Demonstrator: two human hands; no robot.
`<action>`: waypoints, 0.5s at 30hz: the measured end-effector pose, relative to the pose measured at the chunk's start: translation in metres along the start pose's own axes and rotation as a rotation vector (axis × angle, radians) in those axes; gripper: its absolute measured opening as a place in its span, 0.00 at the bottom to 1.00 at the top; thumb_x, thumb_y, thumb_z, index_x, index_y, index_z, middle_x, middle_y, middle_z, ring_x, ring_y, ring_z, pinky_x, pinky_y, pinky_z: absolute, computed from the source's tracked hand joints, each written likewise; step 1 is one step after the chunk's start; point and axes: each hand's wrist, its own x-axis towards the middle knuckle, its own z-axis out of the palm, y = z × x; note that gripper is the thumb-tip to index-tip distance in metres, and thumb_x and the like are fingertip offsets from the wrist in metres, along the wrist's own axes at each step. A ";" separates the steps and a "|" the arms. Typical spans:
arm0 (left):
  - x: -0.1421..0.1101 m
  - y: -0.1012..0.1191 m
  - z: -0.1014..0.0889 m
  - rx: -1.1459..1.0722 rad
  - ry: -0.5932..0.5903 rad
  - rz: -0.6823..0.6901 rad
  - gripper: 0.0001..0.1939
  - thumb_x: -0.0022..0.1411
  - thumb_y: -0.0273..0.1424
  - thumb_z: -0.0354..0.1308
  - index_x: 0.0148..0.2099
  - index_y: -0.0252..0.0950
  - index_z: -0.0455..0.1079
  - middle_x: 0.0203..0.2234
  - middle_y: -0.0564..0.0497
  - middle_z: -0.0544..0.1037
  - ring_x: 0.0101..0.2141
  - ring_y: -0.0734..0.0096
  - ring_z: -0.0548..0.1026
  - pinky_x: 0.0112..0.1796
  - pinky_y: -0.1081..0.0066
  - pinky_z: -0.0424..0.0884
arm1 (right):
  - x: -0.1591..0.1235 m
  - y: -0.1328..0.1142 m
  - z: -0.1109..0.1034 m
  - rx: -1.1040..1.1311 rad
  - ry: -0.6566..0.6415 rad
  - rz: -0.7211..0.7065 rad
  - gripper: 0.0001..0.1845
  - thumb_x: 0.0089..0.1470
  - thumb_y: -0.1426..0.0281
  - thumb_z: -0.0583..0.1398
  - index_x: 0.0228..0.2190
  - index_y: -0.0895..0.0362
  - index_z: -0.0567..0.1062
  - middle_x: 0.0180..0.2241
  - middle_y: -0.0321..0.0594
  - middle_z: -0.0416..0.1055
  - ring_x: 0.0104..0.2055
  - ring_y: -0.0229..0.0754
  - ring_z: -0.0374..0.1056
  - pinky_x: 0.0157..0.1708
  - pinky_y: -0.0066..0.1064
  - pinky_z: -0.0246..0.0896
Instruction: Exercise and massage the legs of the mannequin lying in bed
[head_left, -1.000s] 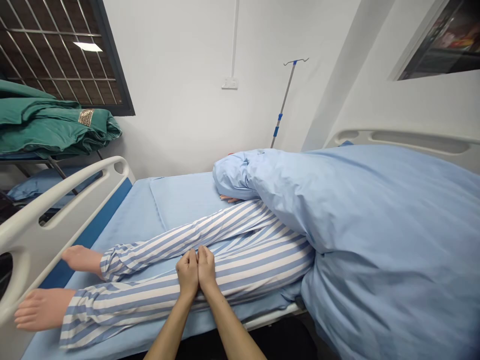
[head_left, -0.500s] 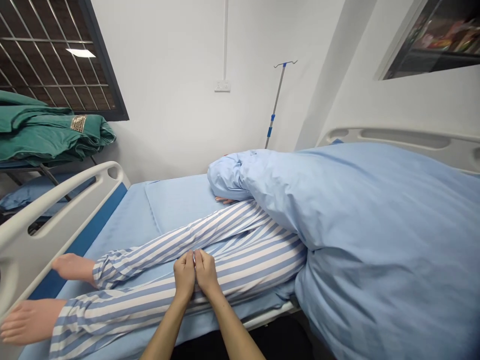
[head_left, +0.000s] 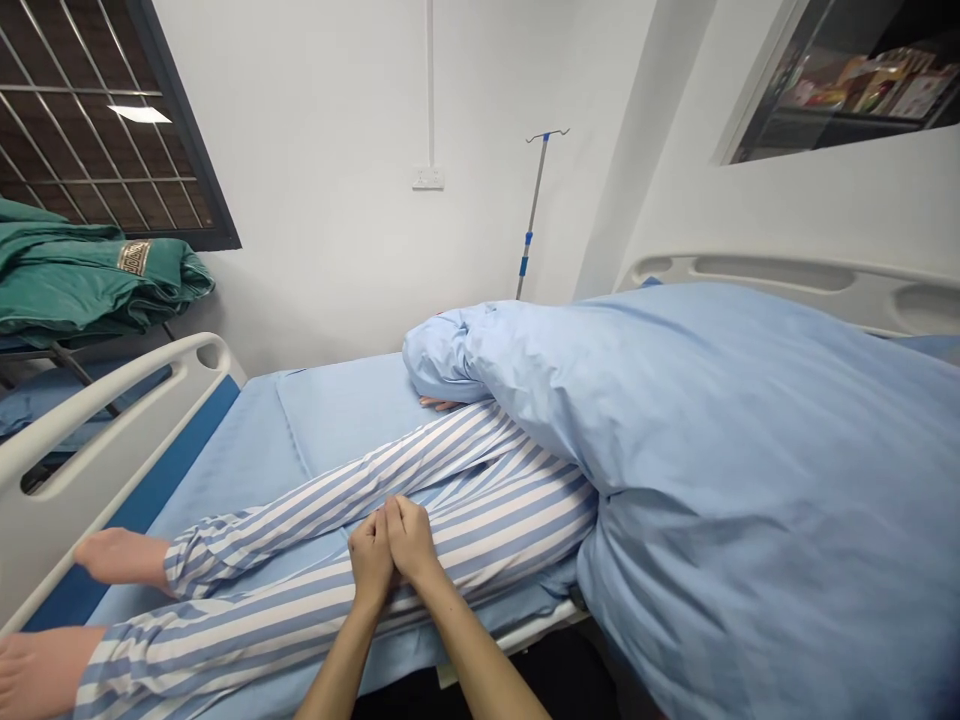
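My left hand [head_left: 371,556] and my right hand [head_left: 411,540] are closed into fists, pressed side by side with thumbs uppermost. Nothing shows in either one. Both are above the nearer leg of blue-and-white striped trousers [head_left: 517,525]; whether they touch the fabric I cannot tell. A figure that looks like a manikin wears the trousers and lies on its back. Its bare feet, such as the farther foot [head_left: 124,557], point left. A light blue quilt [head_left: 697,420], bunched up, covers its upper body, and some fingers [head_left: 437,404] peek from under the quilt's edge.
The bed's light blue sheet [head_left: 345,385] lies under the figure. A cream footboard [head_left: 161,400] stands left, a headboard [head_left: 780,272] at the far right. Behind the bed rises an IV pole [head_left: 534,210]. Folded green cloth [head_left: 97,285] sits at the left under a barred window [head_left: 97,120].
The view has swung slightly to the right, so the bed and figure sit farther left. My two fists have come closer together, and their thumbs now touch.
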 end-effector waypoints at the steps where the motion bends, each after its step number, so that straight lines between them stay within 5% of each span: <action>1: -0.001 0.000 0.000 0.007 -0.003 0.010 0.20 0.57 0.41 0.46 0.18 0.36 0.55 0.12 0.57 0.59 0.20 0.76 0.57 0.23 0.75 0.53 | 0.000 0.000 -0.005 -0.040 -0.030 -0.034 0.20 0.58 0.64 0.46 0.18 0.56 0.61 0.17 0.33 0.59 0.21 0.34 0.55 0.23 0.27 0.44; 7: -0.004 0.004 0.004 0.092 -0.028 0.085 0.20 0.57 0.39 0.47 0.17 0.35 0.56 0.12 0.58 0.58 0.19 0.78 0.55 0.23 0.74 0.51 | -0.007 0.015 -0.020 -0.045 -0.029 -0.044 0.19 0.59 0.65 0.45 0.18 0.56 0.61 0.17 0.32 0.57 0.21 0.34 0.54 0.24 0.26 0.44; 15: -0.009 0.026 0.029 -0.086 -0.001 -0.027 0.19 0.56 0.40 0.48 0.17 0.36 0.55 0.12 0.57 0.58 0.19 0.76 0.56 0.23 0.75 0.53 | -0.003 0.024 -0.024 0.260 0.046 0.073 0.19 0.58 0.62 0.46 0.19 0.56 0.58 0.19 0.32 0.55 0.23 0.34 0.52 0.24 0.26 0.48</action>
